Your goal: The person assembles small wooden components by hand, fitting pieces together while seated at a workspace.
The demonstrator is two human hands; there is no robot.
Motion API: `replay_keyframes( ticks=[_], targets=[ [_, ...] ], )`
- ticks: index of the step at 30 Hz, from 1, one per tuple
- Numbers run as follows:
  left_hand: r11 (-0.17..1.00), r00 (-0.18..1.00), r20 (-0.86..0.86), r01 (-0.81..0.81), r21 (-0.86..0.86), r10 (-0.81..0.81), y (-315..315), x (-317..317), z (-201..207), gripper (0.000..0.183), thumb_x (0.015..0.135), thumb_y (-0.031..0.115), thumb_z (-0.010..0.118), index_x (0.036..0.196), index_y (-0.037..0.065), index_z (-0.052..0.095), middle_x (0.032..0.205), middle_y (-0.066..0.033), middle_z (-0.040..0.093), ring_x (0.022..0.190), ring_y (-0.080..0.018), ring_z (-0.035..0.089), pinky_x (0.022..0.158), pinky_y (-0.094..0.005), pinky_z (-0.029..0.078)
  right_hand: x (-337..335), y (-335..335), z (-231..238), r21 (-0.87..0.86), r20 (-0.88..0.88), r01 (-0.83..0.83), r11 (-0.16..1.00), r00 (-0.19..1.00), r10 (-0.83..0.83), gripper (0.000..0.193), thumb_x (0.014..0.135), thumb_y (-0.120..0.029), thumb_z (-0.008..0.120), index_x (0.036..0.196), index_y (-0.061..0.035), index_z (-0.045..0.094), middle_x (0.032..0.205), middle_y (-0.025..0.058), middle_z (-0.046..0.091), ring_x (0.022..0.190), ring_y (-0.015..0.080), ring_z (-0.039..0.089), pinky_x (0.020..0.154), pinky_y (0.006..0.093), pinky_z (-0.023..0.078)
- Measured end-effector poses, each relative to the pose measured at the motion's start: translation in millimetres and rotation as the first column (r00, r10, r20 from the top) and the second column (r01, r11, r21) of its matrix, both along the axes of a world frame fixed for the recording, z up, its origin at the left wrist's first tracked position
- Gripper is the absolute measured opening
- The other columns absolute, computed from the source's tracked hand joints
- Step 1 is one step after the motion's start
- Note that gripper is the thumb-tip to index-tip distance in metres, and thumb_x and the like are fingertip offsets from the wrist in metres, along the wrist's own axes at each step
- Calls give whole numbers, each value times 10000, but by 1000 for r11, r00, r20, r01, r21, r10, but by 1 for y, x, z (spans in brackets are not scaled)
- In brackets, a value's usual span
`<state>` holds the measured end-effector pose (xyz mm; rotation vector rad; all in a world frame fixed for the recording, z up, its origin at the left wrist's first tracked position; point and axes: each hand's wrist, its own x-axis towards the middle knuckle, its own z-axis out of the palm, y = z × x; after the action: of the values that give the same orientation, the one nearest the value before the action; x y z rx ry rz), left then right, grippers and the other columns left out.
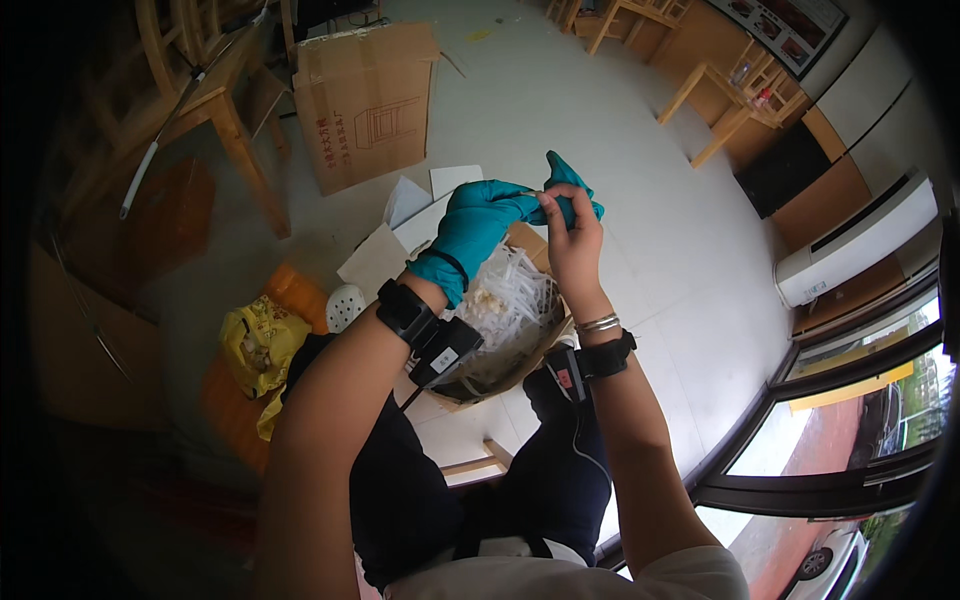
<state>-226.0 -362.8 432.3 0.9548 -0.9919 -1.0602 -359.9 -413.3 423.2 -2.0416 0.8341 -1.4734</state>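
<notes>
While the person sat, both forearms rose from the lower edge and met above the lap. The left hand (478, 228), in a teal glove, pinched a second glove (566, 190), which the bare right hand (574, 248) gripped in closed fingers. Below them lay an open box (520, 352) of white strips. A brown carton (366, 100) stood beyond, a yellow bag (258, 342) at left; pale floor lay open at right.

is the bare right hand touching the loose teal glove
Touching. The head view shows the right hand closed around the loose teal glove, whose end sticks up above its fingers, while the gloved left hand meets it.
</notes>
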Motion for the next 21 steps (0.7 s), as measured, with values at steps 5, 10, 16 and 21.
replay_keyframes(
  ticks=[5, 10, 16, 21],
  targets=[
    [999, 999, -40, -29, 26, 30, 0, -11, 4, 216, 845, 147, 641, 1007, 7, 667, 915, -29, 665, 838, -99, 584, 769, -230, 458, 4, 4, 1, -168, -18, 129, 977, 991, -134, 34, 895, -67, 550, 921, -52, 533, 557, 98, 533, 447, 219, 525, 425, 314, 369],
    [986, 987, -38, -159, -58, 157, -2, -19, -8, 231, 847, 134, 639, 1036, 2, 655, 967, -49, 657, 873, -116, 589, 813, -243, 466, 12, 11, -5, -142, 23, 180, 973, 984, -179, 53, 907, -53, 524, 952, -42, 497, 623, 108, 560, 468, 221, 528, 442, 311, 375],
    [993, 988, -105, -113, -27, 109, -6, -15, -3, 218, 849, 183, 652, 1023, 53, 671, 894, -13, 652, 710, -74, 541, 647, -197, 438, 7, 6, -1, -47, 12, 85, 995, 996, -85, 57, 914, -37, 501, 953, -18, 465, 739, 126, 591, 516, 220, 542, 469, 303, 386],
    [991, 994, -98, -27, 129, 40, 0, -9, 7, 202, 863, 215, 635, 1024, 99, 676, 720, 64, 557, 562, -33, 389, 498, -181, 312, -9, 3, 0, -214, -160, 4, 977, 986, -39, 67, 903, -41, 505, 953, -17, 469, 756, 142, 601, 564, 312, 571, 481, 370, 422]
  ],
)
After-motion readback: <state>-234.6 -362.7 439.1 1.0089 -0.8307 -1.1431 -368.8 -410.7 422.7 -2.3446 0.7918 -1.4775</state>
